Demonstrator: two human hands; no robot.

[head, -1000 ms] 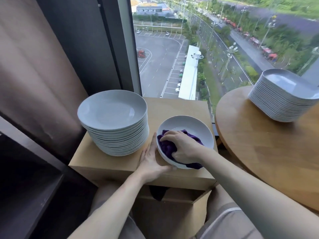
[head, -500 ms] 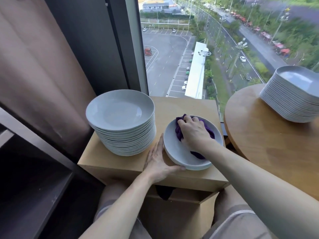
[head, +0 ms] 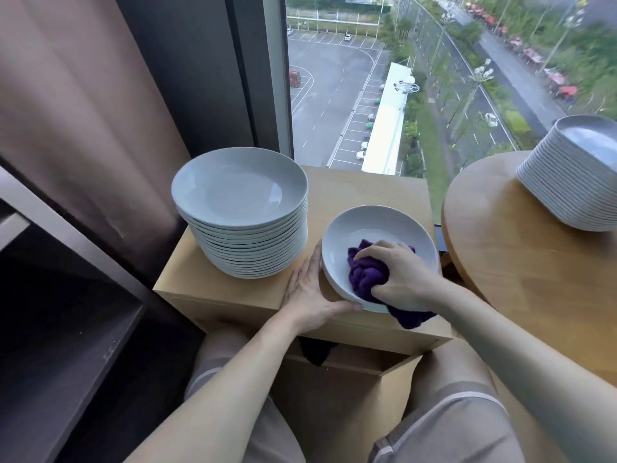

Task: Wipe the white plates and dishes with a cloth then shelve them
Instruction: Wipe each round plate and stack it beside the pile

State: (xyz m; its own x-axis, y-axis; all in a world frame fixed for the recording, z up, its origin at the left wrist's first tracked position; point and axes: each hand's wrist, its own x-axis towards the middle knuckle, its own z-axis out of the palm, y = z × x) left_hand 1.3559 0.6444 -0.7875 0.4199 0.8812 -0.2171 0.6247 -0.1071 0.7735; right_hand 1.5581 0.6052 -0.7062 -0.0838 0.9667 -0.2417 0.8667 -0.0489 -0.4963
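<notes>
A white plate (head: 384,225) lies tilted toward me on the right of a small wooden cabinet top (head: 374,192). My right hand (head: 400,279) grips a bunched purple cloth (head: 365,274) inside the plate's near side, and a cloth end hangs over the rim. My left hand (head: 310,292) holds the plate's left rim, thumb curled under its near edge, fingers straight along the side. A tall stack of white plates (head: 240,208) stands to the left on the same cabinet.
A round wooden table (head: 521,265) at the right carries a second stack of white squarish dishes (head: 581,175). Dark shelving (head: 66,329) stands at the left beside a brown curtain. A window lies straight ahead. My knees sit under the cabinet.
My right hand has pulled the cloth from the plate's far side back to its near side. The plate's far rim has tipped up. My left hand has stayed on the left rim.
</notes>
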